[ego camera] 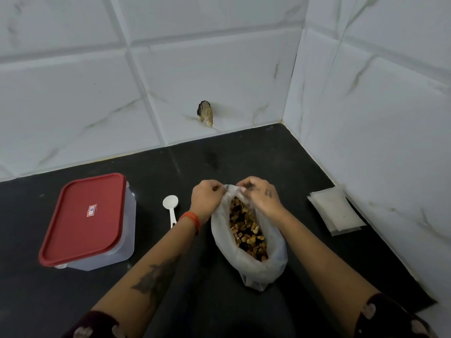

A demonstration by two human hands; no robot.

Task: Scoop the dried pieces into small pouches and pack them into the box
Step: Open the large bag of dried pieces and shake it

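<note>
Black stone countertop (244, 154) runs into a corner of white marbled wall tiles (219, 76), and the person stands over it with both forearms reaching forward. Between the hands sits a thin translucent plastic bag (271, 267), lying with its mouth toward the wall and its closed end nearest the person. It is packed with dried pieces (246, 230) — tan, amber and dark brown chunks that show through the open top. The left hand (206, 197) pinches the bag's rim on one side, fingers curled tight on the plastic; the right hand (260, 195) does the same on the other side, its fingers bunched around the gathered edge. An orange thread band (191, 218) circles the left wrist, and a dark tattoo marks that forearm.

Just left of the left wrist lies a small white plastic scoop (170, 207), bowl toward the wall, handle partly hidden behind the arm. Well to the left stands the box (105, 242) — a clear plastic tub with its red lid (84, 218) pressed on, a small label in the middle of it. Off to the right, close against the side wall, a loose stack of small pale pouches (334, 211) lies flat. Low on the back wall, a rough broken hole (205, 113) shows in a tile.
</note>
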